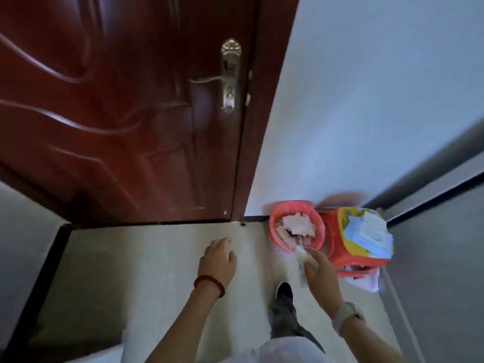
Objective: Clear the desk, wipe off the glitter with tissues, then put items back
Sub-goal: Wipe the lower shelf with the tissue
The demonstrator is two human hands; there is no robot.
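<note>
Now | right hand (318, 268) pinching crumpled white tissue (301, 254) | left hand (218, 260) empty, spread | round red bin (275, 221)

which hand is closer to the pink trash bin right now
Right. The right hand, holding a crumpled tissue, is just at the near rim of the pink trash bin. The left hand hangs open and empty over the floor, well off to the bin's left.

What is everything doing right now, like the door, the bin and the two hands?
Door: shut.
Bin: upright, holding crumpled tissues, no lid on.
Red stool: upright beside the bin, packets piled on top.
Left hand: open, empty.
Right hand: gripping a tissue near the bin's rim.
</note>
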